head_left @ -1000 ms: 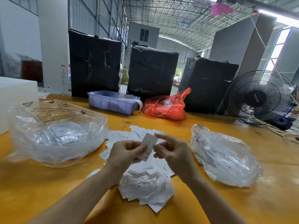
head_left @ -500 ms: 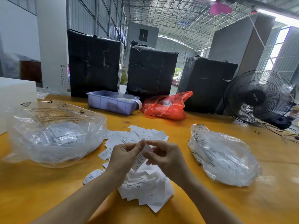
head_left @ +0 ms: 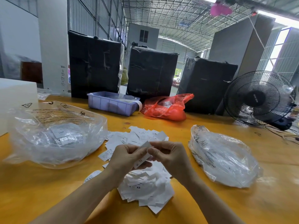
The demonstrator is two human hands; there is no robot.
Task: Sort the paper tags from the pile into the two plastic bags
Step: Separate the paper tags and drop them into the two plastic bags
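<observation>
Paper tag — a small white slip held up over the pile, pinched from both sides. The left hand has its thumb and fingers curled onto the lower part of the slip, and the right hand nips the upper end between thumb and forefinger, so both hands are closed on the same tag with nothing else in them. The slip stands tilted, its upper end leaning to the right, clear of the table.

It looks almost weightless and thin, likely to bend or crease under any squeeze and to flutter in moving air. A light pinch near one short end should be enough. Slips this thin may also cling together, so a rub between thumb and finger would show whether this is one tag or two.

Directly under the hands lies the pile of loose tags, overlapping and at all angles on the yellow table, with more spread toward the far side. One printed "XS" faces up near the front.

To the left, near the pile, sits the left bag, clear and crumpled, with tags visible through the film. To the right sits the right bag, also clear and flatter — its contents are hard to make out.

Further back stand a blue tray, a red bag and a fan; whether the fan is running I cannot tell.
</observation>
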